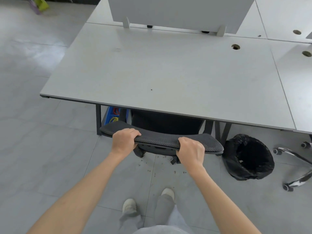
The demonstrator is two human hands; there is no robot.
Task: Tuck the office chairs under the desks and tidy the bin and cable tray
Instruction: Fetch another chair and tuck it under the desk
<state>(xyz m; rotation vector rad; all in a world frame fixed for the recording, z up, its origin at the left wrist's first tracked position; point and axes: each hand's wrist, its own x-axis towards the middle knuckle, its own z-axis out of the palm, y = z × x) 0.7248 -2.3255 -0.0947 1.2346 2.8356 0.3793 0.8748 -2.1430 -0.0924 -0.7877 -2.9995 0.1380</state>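
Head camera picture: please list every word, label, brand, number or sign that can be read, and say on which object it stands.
None: no readable text shows anywhere in this view.
The desk, the divider panel, the chair back held by the left hand and the right hand, and the black-lined bin are all plain.
The blue tray under the desk and the green object show no legible marking.

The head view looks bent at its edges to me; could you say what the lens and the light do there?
Head view: wide-angle bowing curves the desk edge; light is soft and even, with little shadow; the bin interior is pure black; the top-left corner is blurred.
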